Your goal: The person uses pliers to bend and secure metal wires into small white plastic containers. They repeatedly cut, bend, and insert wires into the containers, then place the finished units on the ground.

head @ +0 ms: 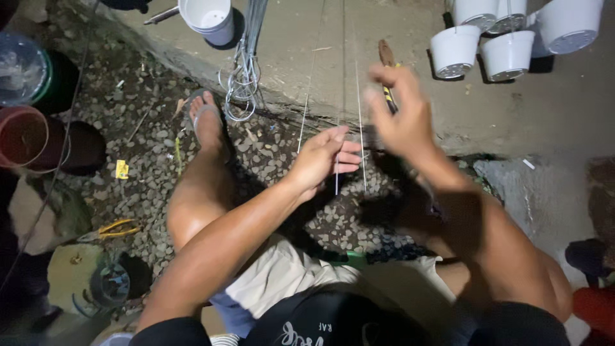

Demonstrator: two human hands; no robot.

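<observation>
Far left of both hands stand a clear plastic container [21, 67] and a reddish-brown pot [23, 136], their contents too dim to tell. Yellow-handled pliers [112, 229] lie on the gravel [147, 186] below them. Up and left of the left hand [320, 160], a stack of white cups [208, 19] sits beside a bundle of bent wire loops [242, 80].

The left hand is partly closed, its fingers pinching thin straight wires [337, 128] that run from the fingertips away across the concrete slab [301, 45]. The right hand [400, 115], just beside it and slightly higher, is blurred; its fingers curl near the same wires, but whether they grip I cannot tell. Beyond it lies a yellow-and-black tool [387, 64]. Up right, 5 white pots [506, 54] cluster upside down.
</observation>
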